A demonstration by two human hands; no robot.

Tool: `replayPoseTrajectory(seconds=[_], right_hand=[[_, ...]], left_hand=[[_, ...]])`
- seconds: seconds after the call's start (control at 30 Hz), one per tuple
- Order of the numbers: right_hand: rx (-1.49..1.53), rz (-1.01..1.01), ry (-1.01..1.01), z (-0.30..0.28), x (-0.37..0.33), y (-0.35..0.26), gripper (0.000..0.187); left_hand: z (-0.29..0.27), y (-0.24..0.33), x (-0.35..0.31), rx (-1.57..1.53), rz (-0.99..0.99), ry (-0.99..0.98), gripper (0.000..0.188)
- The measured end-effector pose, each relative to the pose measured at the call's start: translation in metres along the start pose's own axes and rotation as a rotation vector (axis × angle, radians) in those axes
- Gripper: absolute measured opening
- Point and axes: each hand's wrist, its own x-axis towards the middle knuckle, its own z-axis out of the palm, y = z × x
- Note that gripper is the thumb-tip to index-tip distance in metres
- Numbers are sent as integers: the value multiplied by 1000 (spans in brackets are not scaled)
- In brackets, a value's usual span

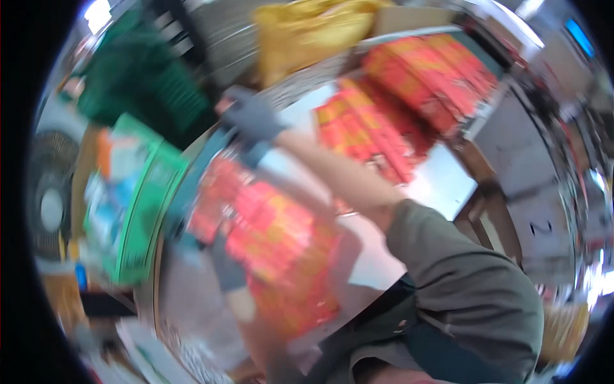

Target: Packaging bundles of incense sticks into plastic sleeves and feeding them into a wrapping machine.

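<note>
Motion smears the picture. A bunch of flat red packets with yellow print lies on the table in front of me. My left hand, in a grey glove, is at the left edge of these packets; whether its fingers grip them is too blurred to make out. Across the table reaches my right arm, and my right hand, also grey-gloved, is beyond the packets by the table's far left edge. Its fingers seem bent, but blur hides what they may hold.
More red packets stand in rows at the back, with another block of them to the right. A green crate with bags sits at the left. A yellow sack, a dark green basket and cardboard boxes surround the table.
</note>
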Motion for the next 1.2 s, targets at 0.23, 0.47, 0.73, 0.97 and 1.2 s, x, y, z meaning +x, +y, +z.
replayPoseTrajectory(seconds=[0.23,0.47,0.73,0.97,1.2], right_hand=[[-187,27,-50,-26,-11,-34,25],[-220,-25,-472,-54,-116,-35,97],[357,314,-606,-67,-256,-39,100],[1286,690,-958,-70,-309,-55,54],[1439,774,-1006,-38,-354,-83,52]], left_hand=[[63,25,-37,168,132,27,56],[13,37,-75,608,308,5,49],[-16,-13,-135,400,165,71,44],[-21,-50,-200,466,204,270,32],[8,25,-313,725,327,360,56]])
